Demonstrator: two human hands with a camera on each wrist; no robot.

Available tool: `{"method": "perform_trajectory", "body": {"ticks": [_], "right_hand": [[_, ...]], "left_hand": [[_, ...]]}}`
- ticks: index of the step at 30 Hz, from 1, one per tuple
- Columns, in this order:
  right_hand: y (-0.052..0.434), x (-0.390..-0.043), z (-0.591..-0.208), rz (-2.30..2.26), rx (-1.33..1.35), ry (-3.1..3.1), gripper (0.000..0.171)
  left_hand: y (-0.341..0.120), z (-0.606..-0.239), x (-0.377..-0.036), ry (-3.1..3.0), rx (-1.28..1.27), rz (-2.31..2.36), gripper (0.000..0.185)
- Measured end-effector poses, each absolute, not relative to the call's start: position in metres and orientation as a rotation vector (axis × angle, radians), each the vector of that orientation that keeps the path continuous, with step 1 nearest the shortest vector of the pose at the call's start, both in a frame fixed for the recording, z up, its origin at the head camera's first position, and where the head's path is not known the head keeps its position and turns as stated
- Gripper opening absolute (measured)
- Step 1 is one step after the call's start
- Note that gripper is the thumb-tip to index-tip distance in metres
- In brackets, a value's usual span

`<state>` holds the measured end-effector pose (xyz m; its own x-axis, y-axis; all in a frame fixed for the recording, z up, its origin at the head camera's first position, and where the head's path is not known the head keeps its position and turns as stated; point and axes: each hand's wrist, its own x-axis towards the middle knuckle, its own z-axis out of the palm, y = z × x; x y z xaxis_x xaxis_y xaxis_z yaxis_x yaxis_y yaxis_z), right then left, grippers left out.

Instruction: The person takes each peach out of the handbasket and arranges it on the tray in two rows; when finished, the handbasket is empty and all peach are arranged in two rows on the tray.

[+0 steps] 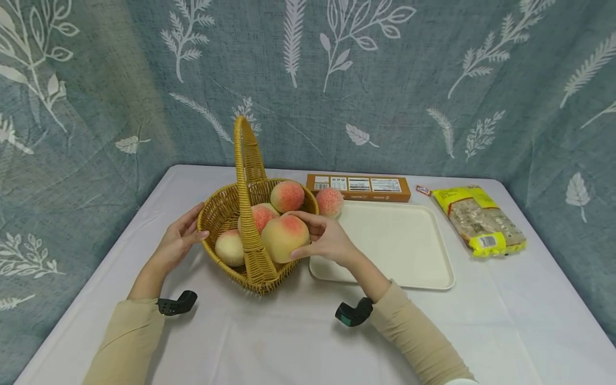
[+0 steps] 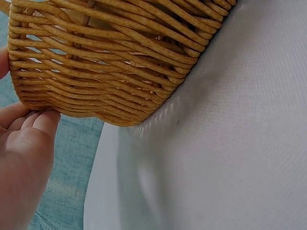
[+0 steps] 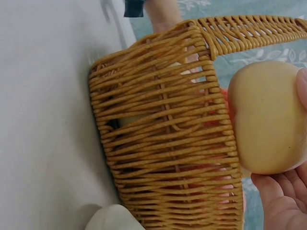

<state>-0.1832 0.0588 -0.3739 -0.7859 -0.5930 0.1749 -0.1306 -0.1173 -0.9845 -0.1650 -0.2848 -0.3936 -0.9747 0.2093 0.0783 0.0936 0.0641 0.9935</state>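
Note:
A wicker basket (image 1: pixel 262 275) with a tall arched handle stands left of centre on the table, several peaches inside it. My left hand (image 1: pixel 174 243) grips the basket's left rim, thumb on the inner side; the left wrist view shows fingers (image 2: pixel 45 124) against the woven wall. My right hand (image 1: pixel 332 240) holds a large yellow peach (image 1: pixel 285 239) with a red blush, above the basket's right front rim. In the right wrist view this peach (image 3: pixel 266 117) is beside the handle's foot. A pale peach (image 1: pixel 230 248) and a red one (image 1: pixel 287 195) lie in the basket.
Right of the basket lies a cream tray (image 1: pixel 385 240), with another red peach (image 1: pixel 329 202) at its back left corner. Behind it is an orange-brown box (image 1: pixel 358 187). A yellow food packet (image 1: pixel 481 222) lies at the far right. A patterned curtain (image 1: pixel 308 107) hangs behind the table.

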Motion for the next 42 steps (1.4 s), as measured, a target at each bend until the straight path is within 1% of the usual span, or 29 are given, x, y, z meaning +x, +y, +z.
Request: {"method": "perform_trajectory", "body": {"ticks": [5,10,18,27,34,42], "right_hand": [[0.064,-0.185,-0.375,-1.989,-0.799,1.841,0.078],[0.069,-0.186,-0.374,-2.013,-0.781,1.843,0.084],[0.077,-0.188,-0.369,-2.054,-0.726,1.879,0.076],[0.085,-0.191,-0.371,-2.065,-0.710,1.891,0.084],[0.092,-0.192,-0.373,-2.049,-0.672,1.935,0.080],[0.098,-0.193,-0.372,-2.104,-0.620,1.901,0.081]], "left_hand": [[-0.285,-0.395,-0.164,2.220,0.321,2.072,0.074],[-0.285,-0.394,-0.164,2.220,0.331,2.076,0.074],[-0.284,-0.394,-0.165,2.226,0.328,2.073,0.074],[-0.284,-0.393,-0.165,2.220,0.338,2.083,0.074],[-0.283,-0.393,-0.166,2.213,0.339,2.089,0.074],[-0.285,-0.394,-0.166,2.211,0.325,2.090,0.075]]}}
